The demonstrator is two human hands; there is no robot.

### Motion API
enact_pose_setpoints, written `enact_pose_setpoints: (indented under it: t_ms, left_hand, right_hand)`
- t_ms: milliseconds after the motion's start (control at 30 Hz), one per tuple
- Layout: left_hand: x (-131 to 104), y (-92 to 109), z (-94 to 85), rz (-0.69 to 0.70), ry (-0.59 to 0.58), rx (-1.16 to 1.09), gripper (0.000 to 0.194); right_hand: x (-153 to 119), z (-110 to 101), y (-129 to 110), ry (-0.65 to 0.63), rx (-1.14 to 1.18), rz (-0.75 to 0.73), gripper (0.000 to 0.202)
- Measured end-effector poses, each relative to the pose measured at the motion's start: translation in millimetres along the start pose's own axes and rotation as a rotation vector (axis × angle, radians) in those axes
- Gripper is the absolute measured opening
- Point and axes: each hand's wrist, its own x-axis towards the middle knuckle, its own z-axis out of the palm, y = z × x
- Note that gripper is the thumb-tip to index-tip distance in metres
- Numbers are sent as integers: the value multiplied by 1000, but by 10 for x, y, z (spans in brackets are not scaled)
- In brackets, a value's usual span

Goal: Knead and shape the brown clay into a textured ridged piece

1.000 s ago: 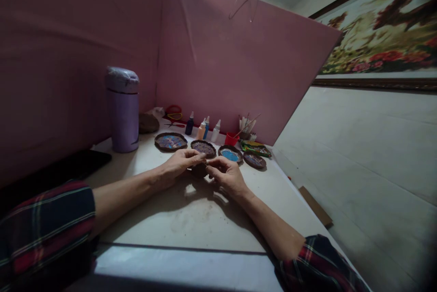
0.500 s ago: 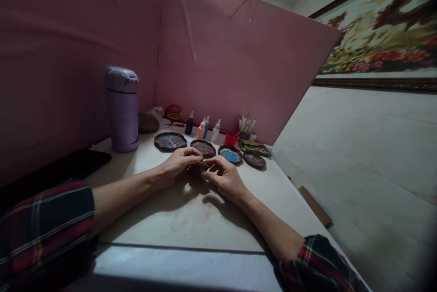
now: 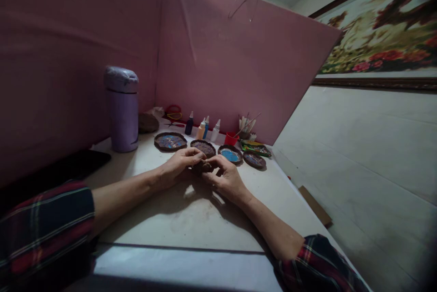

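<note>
A small dark brown lump of clay (image 3: 201, 167) is held between my two hands, a little above the white tabletop. My left hand (image 3: 180, 163) grips it from the left, thumb and fingers closed on its upper edge. From the right, my right hand (image 3: 225, 178) pinches it with curved fingers and thumb. Just beyond stand shallow brown clay dishes: a blue-streaked one (image 3: 170, 141), a purplish one (image 3: 204, 147), one with bright blue inside (image 3: 230, 154) and a smaller one (image 3: 254, 160). The underside of the lump is hidden by my fingers.
A lilac flask (image 3: 122, 112) stands at the left, near a brown clay lump (image 3: 148, 123). Behind the dishes are scissors (image 3: 174, 124), dropper bottles (image 3: 201, 130), a red cup (image 3: 231, 138) and a colourful packet (image 3: 256, 148). Pink panels (image 3: 239, 64) wall the back and left.
The clay lump has turned slightly, and more of its top shows between my fingers. Both hands stay in nearly the same place.
</note>
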Motion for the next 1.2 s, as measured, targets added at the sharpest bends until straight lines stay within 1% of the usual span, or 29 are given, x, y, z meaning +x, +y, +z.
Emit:
enact_pose_setpoints:
  t_ms: [100,233,333,667,800,900,1000,1133,1200]
  left_hand:
    - [11,5,-24,66,7,154,29]
    - [35,6,-47,105,27,356,32]
    - [48,-8,-50,128,47,418,32]
    - [52,-6,-72,151,58,340,24]
    - [52,-28,-74,140,59,277,25]
    - [36,-19,-59,109,46,253,27]
    - [20,3,-39,98,44,215,27]
    - [15,19,-20,51,53,98,33]
    - [17,19,-17,43,60,106,34]
  right_hand:
    - [-4,-3,-10,-5,-44,-27,22]
    - [-6,3,-10,-3,-79,-25,19]
    - [-8,10,-3,3,-97,-29,18]
    - [8,4,-1,18,-113,-17,23]
    - [-7,14,-2,3,-188,-33,31]
    - [-22,20,-17,10,-256,-59,27]
    - [-32,18,-28,30,-266,-81,22]
    - [-34,14,-17,26,-267,-89,28]
    - [-31,18,-1,18,-267,-102,28]
